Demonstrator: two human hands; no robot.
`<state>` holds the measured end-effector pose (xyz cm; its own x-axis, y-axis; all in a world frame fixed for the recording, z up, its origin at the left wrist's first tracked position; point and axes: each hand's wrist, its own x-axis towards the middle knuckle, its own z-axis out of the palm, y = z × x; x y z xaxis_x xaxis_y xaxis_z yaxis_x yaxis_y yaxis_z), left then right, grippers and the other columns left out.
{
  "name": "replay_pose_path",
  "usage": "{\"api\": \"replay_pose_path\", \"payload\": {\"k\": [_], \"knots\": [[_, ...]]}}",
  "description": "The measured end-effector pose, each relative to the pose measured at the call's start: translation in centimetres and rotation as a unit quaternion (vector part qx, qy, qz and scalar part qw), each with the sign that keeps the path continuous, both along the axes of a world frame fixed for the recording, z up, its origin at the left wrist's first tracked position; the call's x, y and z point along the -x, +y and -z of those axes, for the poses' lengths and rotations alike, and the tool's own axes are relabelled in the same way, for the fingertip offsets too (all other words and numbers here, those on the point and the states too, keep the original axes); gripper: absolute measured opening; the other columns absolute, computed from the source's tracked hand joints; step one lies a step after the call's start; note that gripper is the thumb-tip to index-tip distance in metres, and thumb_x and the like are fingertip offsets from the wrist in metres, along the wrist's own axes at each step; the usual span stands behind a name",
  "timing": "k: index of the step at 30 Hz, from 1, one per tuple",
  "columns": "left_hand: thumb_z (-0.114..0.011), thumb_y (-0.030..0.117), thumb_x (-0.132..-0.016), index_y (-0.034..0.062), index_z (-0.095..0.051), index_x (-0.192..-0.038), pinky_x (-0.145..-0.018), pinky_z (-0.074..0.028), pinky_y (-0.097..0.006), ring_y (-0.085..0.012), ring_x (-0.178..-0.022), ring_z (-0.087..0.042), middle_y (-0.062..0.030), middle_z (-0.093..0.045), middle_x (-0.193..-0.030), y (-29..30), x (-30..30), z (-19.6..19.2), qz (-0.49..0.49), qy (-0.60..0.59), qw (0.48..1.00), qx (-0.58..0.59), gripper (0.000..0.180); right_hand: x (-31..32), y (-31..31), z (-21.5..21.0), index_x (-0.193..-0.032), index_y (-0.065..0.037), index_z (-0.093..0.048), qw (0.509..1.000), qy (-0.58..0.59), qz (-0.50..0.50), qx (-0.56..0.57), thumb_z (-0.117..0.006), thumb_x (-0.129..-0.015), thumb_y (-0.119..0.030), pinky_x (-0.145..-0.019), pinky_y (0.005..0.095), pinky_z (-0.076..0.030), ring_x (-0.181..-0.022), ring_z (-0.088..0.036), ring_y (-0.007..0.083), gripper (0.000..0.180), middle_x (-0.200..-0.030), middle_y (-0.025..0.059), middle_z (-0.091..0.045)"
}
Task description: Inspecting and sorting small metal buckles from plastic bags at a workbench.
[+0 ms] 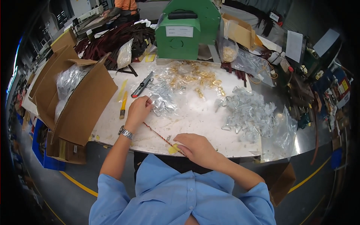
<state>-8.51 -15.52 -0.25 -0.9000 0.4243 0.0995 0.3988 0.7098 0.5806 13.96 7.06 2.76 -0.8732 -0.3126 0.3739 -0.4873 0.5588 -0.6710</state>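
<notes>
Both hands pinch thin strap [159,135]: left hand [138,110], right hand [195,147]; fingertips, strap ends hidden.

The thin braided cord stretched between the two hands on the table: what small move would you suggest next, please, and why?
Probably draw the left hand a little further from the right hand to pull the thin braided cord taut. The cord runs diagonally across the white tabletop between them, its near end with a yellow tab pinned under the right hand, so only the left end seems free to move.
</notes>
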Motion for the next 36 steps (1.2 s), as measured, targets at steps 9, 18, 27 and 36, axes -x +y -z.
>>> {"api": "replay_pose_path", "payload": {"k": [9,18,27,36], "knots": [[-0.080,0.015,-0.083,-0.0005,-0.068,-0.093,-0.081,-0.055,-0.040,-0.0326,-0.091,-0.070,-0.0174,-0.072,-0.098,1.5,-0.9,0.5,0.071,0.035,0.996,-0.040,0.022,6.1,-0.1,5.1,-0.131,-0.001,-0.063,0.982,0.103,0.084,-0.137,-0.073,-0.091,-0.013,-0.101,0.0459,-0.048,-0.122,-0.058,0.0361,0.043,-0.143,0.0166,-0.058],[-0.078,0.009,-0.089,-0.0005,-0.071,-0.094,-0.061,-0.046,-0.025,-0.0086,-0.065,-0.060,-0.0027,-0.072,-0.080,0.2,-2.0,-0.1,0.002,-0.049,0.971,-0.233,0.013,5.9,0.7,6.1,-0.130,-0.001,-0.064,0.961,0.126,0.098,-0.226,-0.072,-0.090,-0.016,-0.102,0.0473,-0.046,-0.124,-0.056,0.0361,0.044,-0.142,0.0142,-0.060],[-0.069,0.009,-0.100,0.0029,-0.067,-0.103,-0.045,-0.026,-0.018,0.0035,-0.052,-0.041,-0.0013,-0.075,-0.087,1.2,-5.8,-4.2,-0.086,-0.117,0.874,-0.464,0.007,6.5,4.9,3.2,-0.121,-0.002,-0.068,0.986,0.047,0.069,-0.145,-0.074,-0.092,-0.018,-0.097,0.0486,-0.052,-0.117,-0.063,0.0379,0.034,-0.134,0.0165,-0.064],[-0.074,0.009,-0.096,0.0007,-0.071,-0.102,-0.069,-0.049,-0.021,-0.0040,-0.078,-0.065,0.0001,-0.073,-0.085,4.3,-11.7,-8.4,0.107,-0.159,0.950,-0.245,0.011,8.5,6.2,-1.8,-0.130,0.005,-0.067,0.966,-0.176,-0.099,0.162,-0.077,-0.098,-0.024,-0.089,0.0318,-0.059,-0.103,-0.075,0.0206,0.044,-0.115,0.0118,-0.077]]}}
